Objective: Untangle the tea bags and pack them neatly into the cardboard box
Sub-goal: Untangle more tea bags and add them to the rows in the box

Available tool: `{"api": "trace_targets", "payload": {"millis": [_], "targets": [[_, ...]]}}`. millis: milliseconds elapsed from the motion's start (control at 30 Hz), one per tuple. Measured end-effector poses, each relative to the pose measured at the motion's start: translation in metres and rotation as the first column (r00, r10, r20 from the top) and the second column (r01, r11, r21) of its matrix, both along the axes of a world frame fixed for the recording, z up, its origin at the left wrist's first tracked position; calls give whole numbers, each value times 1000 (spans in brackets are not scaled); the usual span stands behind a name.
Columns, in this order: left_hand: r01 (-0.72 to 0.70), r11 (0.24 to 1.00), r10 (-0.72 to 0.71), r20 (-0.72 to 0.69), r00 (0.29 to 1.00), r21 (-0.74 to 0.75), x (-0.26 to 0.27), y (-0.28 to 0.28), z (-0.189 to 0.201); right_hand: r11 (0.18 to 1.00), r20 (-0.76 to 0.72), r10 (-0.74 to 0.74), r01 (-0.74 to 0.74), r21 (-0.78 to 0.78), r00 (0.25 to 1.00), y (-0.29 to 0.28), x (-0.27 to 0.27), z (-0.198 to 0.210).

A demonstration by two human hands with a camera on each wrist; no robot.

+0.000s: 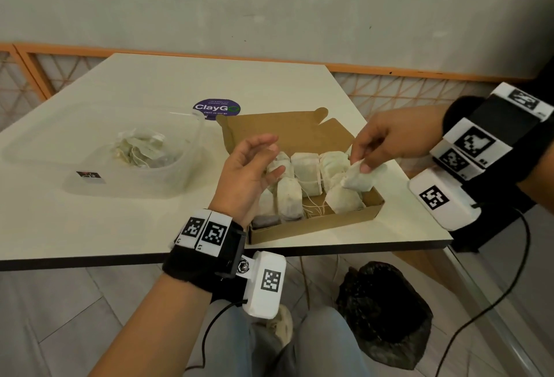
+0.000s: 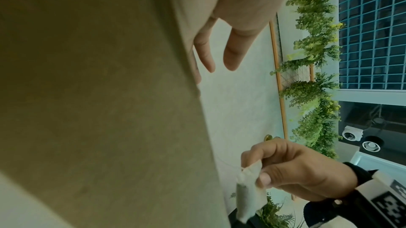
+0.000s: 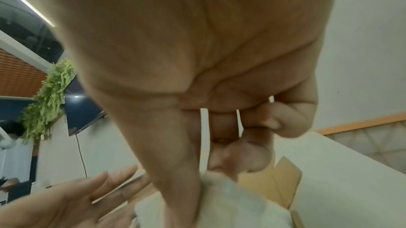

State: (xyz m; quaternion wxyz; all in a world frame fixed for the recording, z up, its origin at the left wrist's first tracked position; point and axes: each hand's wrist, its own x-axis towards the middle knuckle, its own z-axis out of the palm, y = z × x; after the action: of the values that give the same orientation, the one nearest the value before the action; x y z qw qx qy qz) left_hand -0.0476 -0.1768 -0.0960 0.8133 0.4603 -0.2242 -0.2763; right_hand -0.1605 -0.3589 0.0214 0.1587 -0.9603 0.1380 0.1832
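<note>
Right hand pinches one white paper tea bag between thumb and fingertips, holding it over the right end of the open brown cardboard box, just above the packed white tea bags lying in rows inside. Left hand hovers over the box's left part, fingers relaxed and spread, holding nothing. Tangled tea bags sit in the clear plastic container left of the box on the pale table.

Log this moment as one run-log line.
right hand: pinches tea bag over cardboard box | left hand: open, empty | plastic tub: bags remain
</note>
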Motion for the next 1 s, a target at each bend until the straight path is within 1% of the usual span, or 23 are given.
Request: {"api": "trace_targets", "payload": {"millis": [67, 133, 267, 433, 500, 567, 633, 733, 867, 1000], "targets": [[-2, 1000, 2, 11, 1000, 4, 0, 0, 0, 1000, 59, -13, 12, 28, 998, -4, -2, 2], [3, 1000, -3, 23, 1000, 6, 0, 1, 0, 999, 56, -10, 7, 47, 998, -6, -2, -1], [16, 1000, -16, 31, 999, -4, 0, 1, -1, 1000, -53, 23, -23, 10, 998, -3, 0, -9], [16, 1000, -16, 38, 999, -5, 0, 1, -1, 990, -227, 55, -82, -112, 972, 3, 16, -29], [14, 1000, -13, 33, 999, -5, 0, 1, -1, 977, -267, 65, -116, -181, 961, 8, 24, -41], [13, 1000, -12, 14, 1000, -12, 0, 1, -1, 958, -261, 80, -146, -247, 962, 12, 30, -50], [11, 1000, -11, 4, 1000, -15, 0, 1, -1, 944, -210, 105, -164, -286, 972, 14, 33, -55], [16, 1000, -16, 5, 1000, -8, 0, 1, 0, 948, -117, 133, -161, -276, 984, 12, 33, -60], [26, 1000, -26, 1, 1000, -11, 0, 0, 0, 952, -145, 139, -173, -252, 980, 12, 27, -66], [25, 1000, -25, 6, 1000, -12, 0, 1, 0, 944, -103, 158, -181, -276, 982, 13, 25, -72]]}}
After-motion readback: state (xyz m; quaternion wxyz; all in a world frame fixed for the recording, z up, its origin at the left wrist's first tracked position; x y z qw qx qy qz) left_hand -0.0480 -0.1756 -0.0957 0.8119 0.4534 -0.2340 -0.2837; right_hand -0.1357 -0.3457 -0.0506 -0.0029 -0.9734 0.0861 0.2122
